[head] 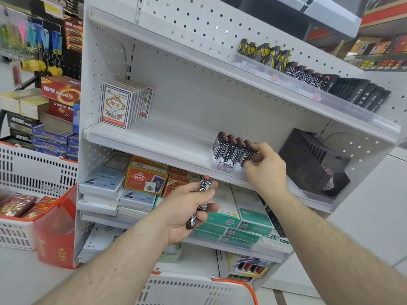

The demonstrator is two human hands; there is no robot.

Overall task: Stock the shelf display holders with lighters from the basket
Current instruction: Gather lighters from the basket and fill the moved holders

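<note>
A clear display holder (222,165) stands on the middle shelf with a row of black-and-white patterned lighters (231,148) with red tops. My right hand (265,166) pinches the rightmost lighter (248,154) in that row, at the holder's right end. Below the shelf edge, my left hand (187,208) grips a few more of the same lighters (202,201), one with its red top pointing up. The white basket (193,289) with an orange rim shows at the bottom edge.
An empty black slotted holder (312,159) sits to the right on the same shelf. Playing-card packs (121,104) stand at its left end. The shelf above carries a long row of lighters (308,78). Another white basket (28,172) with red packets is at the left.
</note>
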